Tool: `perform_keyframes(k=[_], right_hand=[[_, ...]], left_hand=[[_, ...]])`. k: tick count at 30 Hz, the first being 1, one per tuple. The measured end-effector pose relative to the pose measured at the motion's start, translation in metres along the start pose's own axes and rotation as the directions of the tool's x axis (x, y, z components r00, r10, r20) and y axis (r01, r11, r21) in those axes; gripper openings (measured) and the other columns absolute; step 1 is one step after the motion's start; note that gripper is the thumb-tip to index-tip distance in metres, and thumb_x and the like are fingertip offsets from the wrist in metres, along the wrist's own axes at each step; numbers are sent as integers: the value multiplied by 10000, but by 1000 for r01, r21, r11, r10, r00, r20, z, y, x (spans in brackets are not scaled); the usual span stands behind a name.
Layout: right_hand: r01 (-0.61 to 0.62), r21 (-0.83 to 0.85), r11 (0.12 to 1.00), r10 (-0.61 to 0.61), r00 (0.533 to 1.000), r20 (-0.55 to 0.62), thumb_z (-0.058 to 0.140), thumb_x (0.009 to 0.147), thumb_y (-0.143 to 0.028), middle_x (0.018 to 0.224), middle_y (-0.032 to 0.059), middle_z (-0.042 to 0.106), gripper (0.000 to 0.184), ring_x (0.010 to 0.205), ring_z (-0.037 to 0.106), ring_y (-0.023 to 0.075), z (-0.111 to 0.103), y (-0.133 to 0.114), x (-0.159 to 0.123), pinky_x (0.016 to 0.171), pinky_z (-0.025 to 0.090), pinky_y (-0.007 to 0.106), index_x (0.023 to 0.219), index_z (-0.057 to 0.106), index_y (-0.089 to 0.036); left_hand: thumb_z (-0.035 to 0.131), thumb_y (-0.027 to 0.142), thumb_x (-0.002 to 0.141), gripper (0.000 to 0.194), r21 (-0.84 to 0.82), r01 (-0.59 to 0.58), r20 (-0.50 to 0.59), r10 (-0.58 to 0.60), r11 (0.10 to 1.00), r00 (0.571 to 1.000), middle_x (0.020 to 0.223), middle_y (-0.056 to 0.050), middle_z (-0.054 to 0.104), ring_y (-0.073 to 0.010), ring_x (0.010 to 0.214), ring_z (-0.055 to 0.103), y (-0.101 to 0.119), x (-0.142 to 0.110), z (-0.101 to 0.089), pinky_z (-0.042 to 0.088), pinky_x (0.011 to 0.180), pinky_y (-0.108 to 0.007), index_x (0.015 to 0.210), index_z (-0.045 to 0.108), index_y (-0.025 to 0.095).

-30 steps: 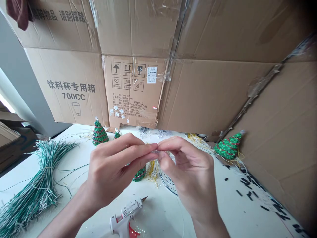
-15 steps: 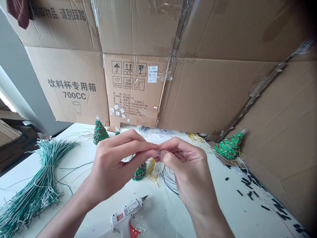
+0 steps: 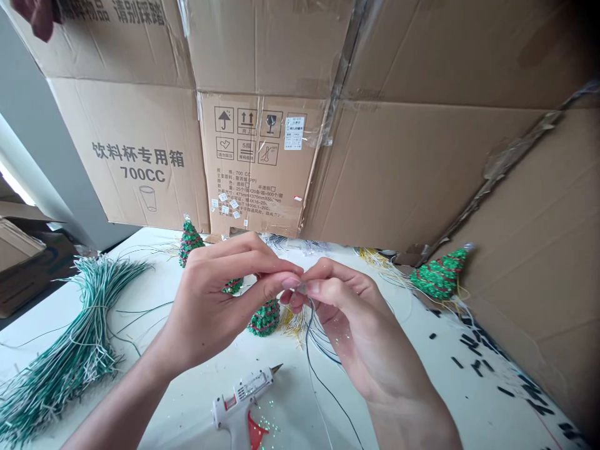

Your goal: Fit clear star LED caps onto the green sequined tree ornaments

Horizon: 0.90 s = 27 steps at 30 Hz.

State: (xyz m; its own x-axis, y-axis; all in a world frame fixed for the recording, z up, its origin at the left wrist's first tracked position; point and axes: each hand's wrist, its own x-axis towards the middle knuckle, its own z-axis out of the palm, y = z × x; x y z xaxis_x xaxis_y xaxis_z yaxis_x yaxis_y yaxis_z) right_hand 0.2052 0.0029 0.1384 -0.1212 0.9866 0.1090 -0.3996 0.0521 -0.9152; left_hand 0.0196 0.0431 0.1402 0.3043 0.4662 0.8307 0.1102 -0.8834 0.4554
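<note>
Over the middle of the table, my left hand [image 3: 229, 294] and my right hand [image 3: 351, 312] meet fingertip to fingertip, both pinched shut. A small, shiny, whitish piece [image 3: 299, 287] shows between them; most of it is hidden by the fingers, so its kind is unclear. A dark thin wire [image 3: 323, 381] hangs below the right fingers. Behind the hands stands a small green tinsel Christmas tree [image 3: 265, 319] with red trim, and part of another green tree [image 3: 233, 286] shows beside the left thumb. Green glitter specks lie on my right palm.
A white hot glue gun [image 3: 241, 400] with a red trigger lies in front. To the left is a tied bundle of green-white wires [image 3: 89, 325]. More little trees stand at the back left [image 3: 190, 240] and right [image 3: 440, 275]. Black strips [image 3: 482, 369] are scattered right; cardboard [image 3: 384, 175] walls the back.
The right hand has turned, opening its palm more to view, and the dark wire below it now shows. The fingertips stay together. The view has shifted slightly.
</note>
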Motion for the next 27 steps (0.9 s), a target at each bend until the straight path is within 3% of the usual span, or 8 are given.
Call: perform_keyframes(k=[9, 16, 21, 27], right_hand=[[12, -40, 999, -9, 997, 73, 803, 930, -325, 841, 14, 776, 124, 803, 705, 131, -5, 0, 1, 771, 583, 222, 860, 827, -227], [79, -97, 992, -74, 996, 55, 844, 933, -296, 850, 8, 796, 68, 822, 702, 131, -2, 3, -1, 784, 582, 230, 883, 836, -251], [175, -118, 977, -184, 981, -68, 788, 886, -170, 745, -16, 766, 133, 728, 676, 106, 0, 10, 1, 697, 566, 184, 784, 812, -253], [267, -370, 890, -341, 928, -148, 766, 833, -135, 712, -25, 759, 146, 674, 685, 119, 5, 11, -4, 623, 583, 183, 748, 784, -251]], left_hand=[[816, 132, 973, 75, 54, -2, -20, 3, 999, 1000, 882, -11, 800, -101, 763, 710, -2, 0, -2, 568, 674, -244, 1017, 844, 186], [816, 95, 962, 96, 124, -58, -42, 64, 991, 997, 864, -8, 784, -98, 757, 709, 2, 2, -2, 571, 670, -232, 1022, 827, 170], [815, 44, 942, 134, 224, -130, -27, 139, 966, 990, 885, -19, 787, -91, 750, 727, 7, 2, 1, 581, 660, -200, 1009, 822, 160], [819, 26, 931, 131, 275, -161, -8, 170, 948, 985, 883, -26, 784, -83, 748, 720, 7, 1, 3, 572, 672, -191, 1001, 821, 136]])
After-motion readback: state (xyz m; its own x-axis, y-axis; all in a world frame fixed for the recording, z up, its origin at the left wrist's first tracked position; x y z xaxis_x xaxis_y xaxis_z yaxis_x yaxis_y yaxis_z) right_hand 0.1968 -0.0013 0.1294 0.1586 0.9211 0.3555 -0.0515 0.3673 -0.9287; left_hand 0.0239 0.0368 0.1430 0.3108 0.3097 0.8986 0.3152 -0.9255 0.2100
